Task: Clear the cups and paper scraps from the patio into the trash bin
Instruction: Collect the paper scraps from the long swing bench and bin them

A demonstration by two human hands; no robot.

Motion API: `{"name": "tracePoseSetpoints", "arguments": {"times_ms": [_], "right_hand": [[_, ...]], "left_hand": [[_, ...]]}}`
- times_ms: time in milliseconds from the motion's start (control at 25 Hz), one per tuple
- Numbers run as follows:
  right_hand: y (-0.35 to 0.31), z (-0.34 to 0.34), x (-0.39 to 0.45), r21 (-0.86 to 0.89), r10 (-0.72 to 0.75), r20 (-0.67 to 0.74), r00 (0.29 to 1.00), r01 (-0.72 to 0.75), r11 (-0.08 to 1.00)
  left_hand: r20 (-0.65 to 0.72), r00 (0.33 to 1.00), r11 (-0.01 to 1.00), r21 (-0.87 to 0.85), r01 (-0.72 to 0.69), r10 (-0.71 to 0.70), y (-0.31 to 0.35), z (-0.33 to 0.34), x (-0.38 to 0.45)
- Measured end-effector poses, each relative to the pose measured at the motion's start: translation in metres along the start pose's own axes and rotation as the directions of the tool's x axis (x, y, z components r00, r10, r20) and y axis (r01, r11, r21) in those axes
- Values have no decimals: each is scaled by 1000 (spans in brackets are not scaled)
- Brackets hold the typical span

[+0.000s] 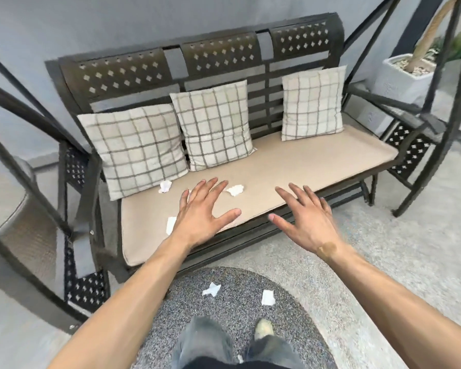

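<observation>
Head view: the left hand and right hand are hovering spread, each grip apart and empty, over scraps lying on the seat. Rug scraps risk being overlooked; no cups or bin showing.

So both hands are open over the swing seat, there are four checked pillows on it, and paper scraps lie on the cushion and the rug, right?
Not quite: the head view shows three checked pillows, not four. The rest holds: the left hand and right hand are open over the seat cushion, with paper scraps on the cushion and rug.
</observation>
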State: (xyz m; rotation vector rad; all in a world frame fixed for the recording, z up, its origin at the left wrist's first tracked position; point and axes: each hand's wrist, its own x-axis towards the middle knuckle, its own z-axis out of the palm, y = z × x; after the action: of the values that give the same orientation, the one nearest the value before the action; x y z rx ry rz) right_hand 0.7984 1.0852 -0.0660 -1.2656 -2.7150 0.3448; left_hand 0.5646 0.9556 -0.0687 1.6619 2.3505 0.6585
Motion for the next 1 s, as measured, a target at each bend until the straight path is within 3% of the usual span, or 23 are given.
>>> {"name": "tracePoseSetpoints", "arguments": {"times_ms": [280,520,1000], "right_hand": [[-11,5,62,37,-203,75,976,201,979],[-44,19,115,58,-310,104,945,305,951],[-122,69,260,36,-305,186,934,304,952]], "left_hand": [[-122,969,975,41,220,-213,-27,-9,-1],[-149,939,946,47,320,-310,-65,-16,8],[-112,914,919,23,394,-389,-192,-39,104]]}}
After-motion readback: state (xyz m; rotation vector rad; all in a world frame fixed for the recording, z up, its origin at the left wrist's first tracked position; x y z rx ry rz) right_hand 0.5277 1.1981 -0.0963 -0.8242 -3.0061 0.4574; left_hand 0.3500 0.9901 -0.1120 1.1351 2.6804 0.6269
